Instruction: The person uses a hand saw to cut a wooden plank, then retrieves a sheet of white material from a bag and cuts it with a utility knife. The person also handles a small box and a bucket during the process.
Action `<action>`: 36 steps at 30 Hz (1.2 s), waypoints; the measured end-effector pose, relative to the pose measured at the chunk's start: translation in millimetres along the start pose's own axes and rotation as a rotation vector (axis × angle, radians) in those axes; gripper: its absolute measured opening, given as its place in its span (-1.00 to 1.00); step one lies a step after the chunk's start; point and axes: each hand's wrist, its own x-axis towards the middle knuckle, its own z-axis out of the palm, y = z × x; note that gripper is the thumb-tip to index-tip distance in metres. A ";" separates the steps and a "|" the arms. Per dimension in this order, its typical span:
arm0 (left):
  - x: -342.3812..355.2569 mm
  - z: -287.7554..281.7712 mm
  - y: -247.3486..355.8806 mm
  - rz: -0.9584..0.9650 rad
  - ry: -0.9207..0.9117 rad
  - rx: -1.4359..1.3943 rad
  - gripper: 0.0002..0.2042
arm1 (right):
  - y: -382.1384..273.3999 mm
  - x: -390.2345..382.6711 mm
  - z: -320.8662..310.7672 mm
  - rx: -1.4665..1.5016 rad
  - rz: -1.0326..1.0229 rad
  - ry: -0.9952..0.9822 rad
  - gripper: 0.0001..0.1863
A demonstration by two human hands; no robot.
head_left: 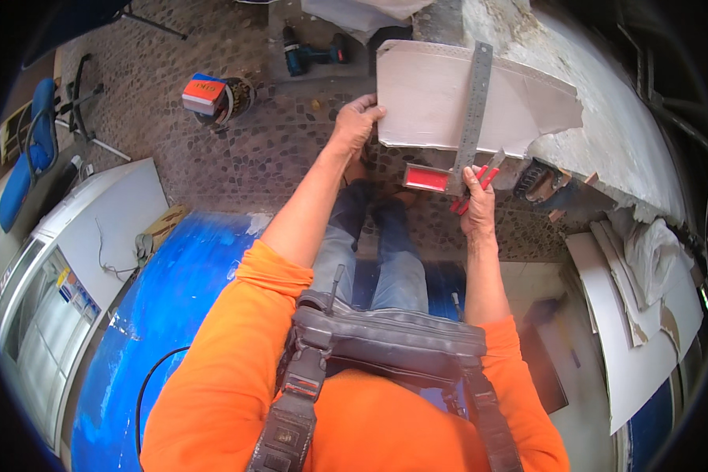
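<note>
A whitish flat board (pixel 425 94) with a ragged right end lies on the rough grey ledge ahead of me. My left hand (pixel 358 123) pinches its left edge between thumb and fingers. Across the board runs the perforated-looking metal blade of a try square (pixel 477 90), and its red-faced stock (pixel 427 178) sits just off the board's near edge. My right hand (pixel 480 203) closes around the lower end of the square together with a red-handled tool (pixel 492 171) with a pointed metal tip. The tool's exact kind is unclear, since my fingers hide part of it.
On the pebbled floor are a cordless drill (pixel 311 53) and an orange-and-blue box (pixel 204 93) on a round container. A blue chair (pixel 27 157) and white cabinet (pixel 94 228) stand left, beside a blue-painted surface (pixel 173 291). White board sheets (pixel 629 354) lean right. The ledge (pixel 606 149) has broken edges.
</note>
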 end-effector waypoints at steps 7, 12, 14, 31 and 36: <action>8.2 14.2 21.6 0.457 0.215 0.851 -0.15 | 16.7 -0.5 20.4 -0.106 -0.123 -0.043 -0.76; -1.8 28.7 32.4 0.920 0.207 1.217 -0.04 | 10.8 13.1 74.0 -0.176 -0.082 0.050 -0.79; 3.4 37.6 29.3 0.960 0.350 1.035 -0.17 | 23.3 22.7 73.1 -0.225 -0.112 0.124 -0.76; 60.2 59.5 -0.6 0.313 0.086 -0.032 -0.61 | 11.1 24.5 68.8 -0.179 -0.130 0.281 -0.84; 40.0 64.7 9.2 0.636 0.467 0.706 -0.38 | -5.3 26.8 66.0 -0.375 -0.126 0.257 -0.80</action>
